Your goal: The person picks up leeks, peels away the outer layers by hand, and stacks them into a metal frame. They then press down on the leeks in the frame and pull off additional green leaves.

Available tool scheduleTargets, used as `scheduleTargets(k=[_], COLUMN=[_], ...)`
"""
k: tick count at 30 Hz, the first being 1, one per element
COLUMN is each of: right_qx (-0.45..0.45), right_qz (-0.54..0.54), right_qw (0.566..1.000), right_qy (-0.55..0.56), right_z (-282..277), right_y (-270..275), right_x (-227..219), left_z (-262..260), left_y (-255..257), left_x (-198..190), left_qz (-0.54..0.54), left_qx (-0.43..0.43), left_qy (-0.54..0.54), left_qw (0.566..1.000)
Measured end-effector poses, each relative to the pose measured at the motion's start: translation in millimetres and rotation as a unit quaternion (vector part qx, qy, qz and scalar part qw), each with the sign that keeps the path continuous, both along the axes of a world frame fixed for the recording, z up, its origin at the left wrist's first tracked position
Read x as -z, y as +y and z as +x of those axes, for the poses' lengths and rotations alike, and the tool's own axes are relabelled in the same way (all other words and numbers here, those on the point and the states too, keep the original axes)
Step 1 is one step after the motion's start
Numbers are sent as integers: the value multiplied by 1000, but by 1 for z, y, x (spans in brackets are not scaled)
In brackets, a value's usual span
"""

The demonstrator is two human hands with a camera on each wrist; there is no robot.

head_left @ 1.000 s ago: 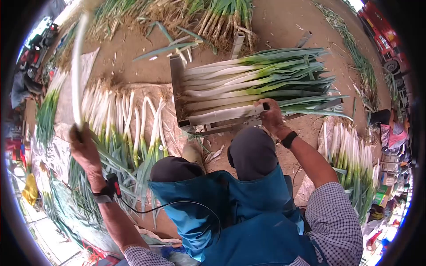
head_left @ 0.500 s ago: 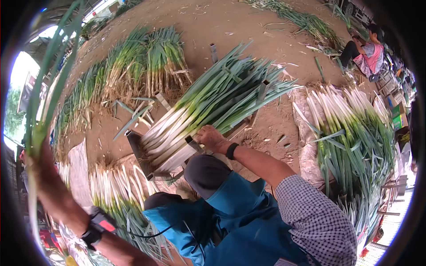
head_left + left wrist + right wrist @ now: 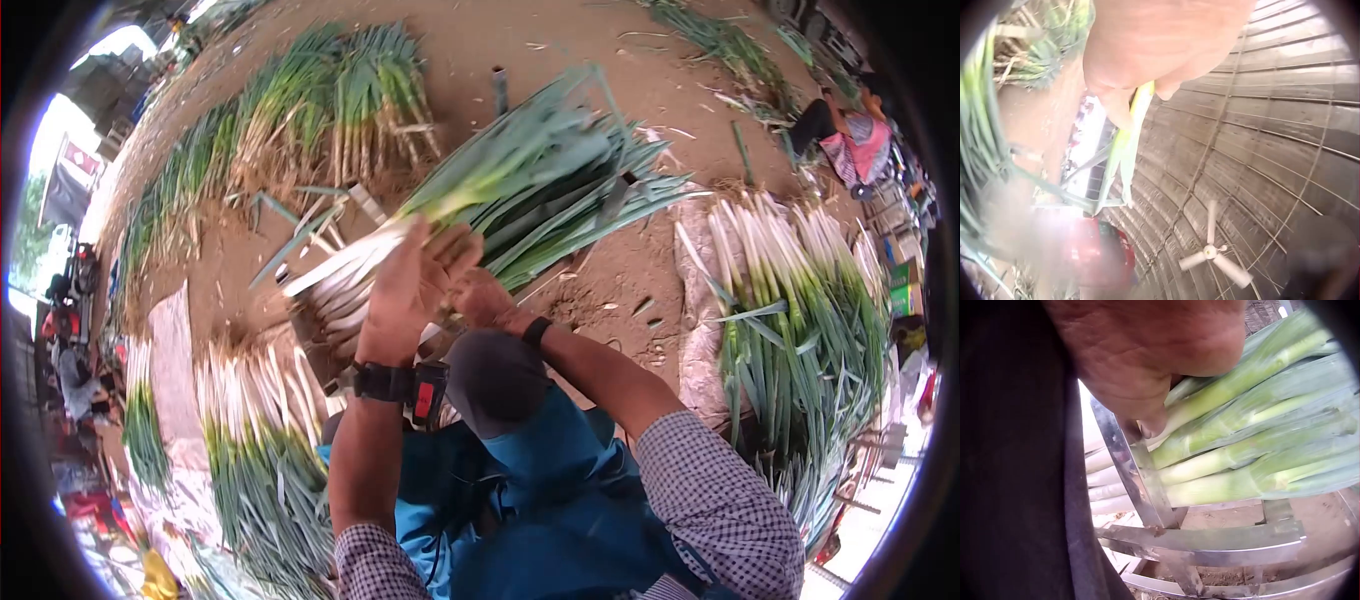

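Note:
My left hand (image 3: 408, 290) grips a long green onion (image 3: 462, 200), its white end pointing left and its leaves right, above a metal rack (image 3: 1210, 537). In the left wrist view, the green onion's yellow-green stalk (image 3: 1129, 137) comes out between the fingers. Beneath lies a pile of green onions (image 3: 1229, 456), white stems left, dark leaves right. My right hand (image 3: 492, 302) is close beside the left, at the rack's near side. In the right wrist view, its curled fingers (image 3: 1152, 422) hold the top of the rack's upright metal post (image 3: 1132, 465); part of that grip is hidden.
Bunches of rooted green onions (image 3: 330, 110) stand at the back left. More lie in rows at the left (image 3: 255, 430) and right (image 3: 800, 310) on sheets. A person (image 3: 855, 145) sits at the far right. My knee (image 3: 495, 380) is close below the rack.
My left hand has swung from the far left to over the rack, bringing the green onion with it and laying it along the pile. My right hand has stayed at the rack's post. The view has turned.

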State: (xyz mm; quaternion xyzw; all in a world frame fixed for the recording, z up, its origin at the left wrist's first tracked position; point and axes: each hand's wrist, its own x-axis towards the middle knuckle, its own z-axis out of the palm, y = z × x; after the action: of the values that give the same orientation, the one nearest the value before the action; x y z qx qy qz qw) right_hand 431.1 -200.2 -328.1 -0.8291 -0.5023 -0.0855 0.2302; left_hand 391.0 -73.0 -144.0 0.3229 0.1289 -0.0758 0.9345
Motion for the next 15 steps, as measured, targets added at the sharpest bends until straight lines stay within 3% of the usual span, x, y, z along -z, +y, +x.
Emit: scheduleTargets(k=[2,5,7,10,12,13,15], right_qx=[-5,-5,-2,-11,3,6,9], right_qz=[15,37,48,35,55,60,44], right_qw=[1000,999,999,999,997,996,997], right_qy=[-17,-19,-18,-17,-56,-66,-64], right_z=[4,-4,-3,3,1,1,1], right_y=[-2,-1,-4,-1,-2,-2,1], right_x=[1,-4,-13,2,3,4,1], left_z=[-21,-49,-57,-51,-37,-29,-19], left_y=[26,54,67,91,112,129,117], left_x=[32,40,42,48,69,105,104], left_qz=[71,213,375,481,709,739,827], left_qx=[44,-54,-106,-99,-47,-41,41], left_qy=[-5,41,35,3,-48,-54,-80], left_qw=[996,975,920,871,702,671,554])
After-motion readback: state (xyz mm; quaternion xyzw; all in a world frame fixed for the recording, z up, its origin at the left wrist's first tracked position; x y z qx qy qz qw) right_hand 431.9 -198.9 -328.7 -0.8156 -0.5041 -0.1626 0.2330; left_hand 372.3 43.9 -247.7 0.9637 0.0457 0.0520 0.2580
